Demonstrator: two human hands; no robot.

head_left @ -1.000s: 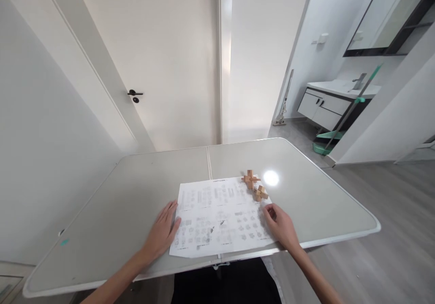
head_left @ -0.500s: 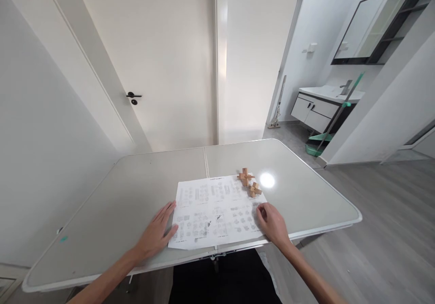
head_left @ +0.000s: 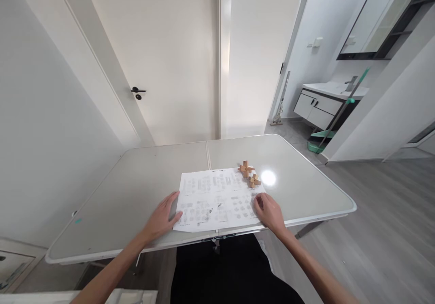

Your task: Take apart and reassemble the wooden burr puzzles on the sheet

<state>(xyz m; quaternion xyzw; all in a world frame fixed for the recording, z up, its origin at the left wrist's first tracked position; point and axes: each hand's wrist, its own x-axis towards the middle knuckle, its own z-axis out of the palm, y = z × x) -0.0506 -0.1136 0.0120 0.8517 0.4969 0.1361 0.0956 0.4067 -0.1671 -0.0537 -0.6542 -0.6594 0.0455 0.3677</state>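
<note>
Left hand (head_left: 160, 219) lies spread at a printed sheet (head_left: 219, 195); right hand (head_left: 270, 210) curls at its right edge, whether pinching, I cannot tell

The tabletop (head_left: 149, 172) gives lateral clearance outward of the left hand (head_left: 163, 214) and the right hand (head_left: 269, 210); between them, the flat paper sheet (head_left: 222, 220) permits low passage. The darker wooden burr (head_left: 245, 170) and lighter wooden burr (head_left: 253, 181) obstruct the sheet's far right corner, just beyond the right hand.
</note>
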